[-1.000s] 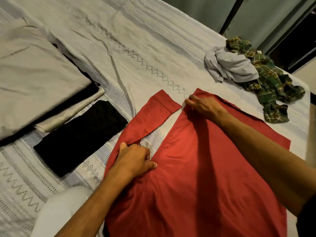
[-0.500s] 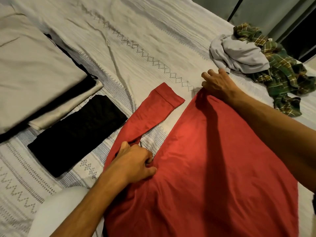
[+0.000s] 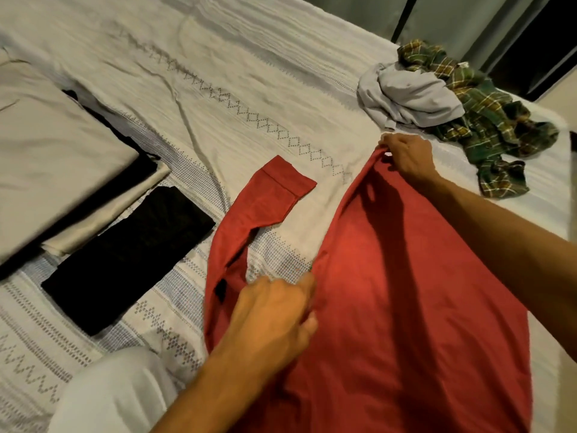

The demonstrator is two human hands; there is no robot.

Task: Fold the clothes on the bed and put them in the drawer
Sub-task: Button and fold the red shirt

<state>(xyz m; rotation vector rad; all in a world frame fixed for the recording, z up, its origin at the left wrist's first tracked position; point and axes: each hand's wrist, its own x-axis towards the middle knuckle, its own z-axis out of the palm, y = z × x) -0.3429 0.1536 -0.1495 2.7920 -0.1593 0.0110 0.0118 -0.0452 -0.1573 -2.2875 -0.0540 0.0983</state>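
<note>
A red shirt [image 3: 406, 292] lies spread on the white patterned bed [image 3: 249, 89], one sleeve [image 3: 265, 198] stretched out to the left. My left hand [image 3: 274, 314] grips the shirt's side edge near the armpit. My right hand [image 3: 406, 154] pinches the shirt's far corner and holds it a little off the bed. A crumpled grey garment [image 3: 409, 98] and a green plaid shirt [image 3: 487, 126] lie in a heap at the far right.
A folded black garment [image 3: 131, 257] lies to the left of the red shirt. A stack of folded beige and black clothes [image 3: 56, 157] sits at the far left. A white pillow-like shape [image 3: 109, 398] is at the bottom left. The bed's edge runs along the right.
My right hand has gone from pressing on the red shirt's far edge to pinching its corner, which has shifted right and lifted. My left hand has closed on the side edge.
</note>
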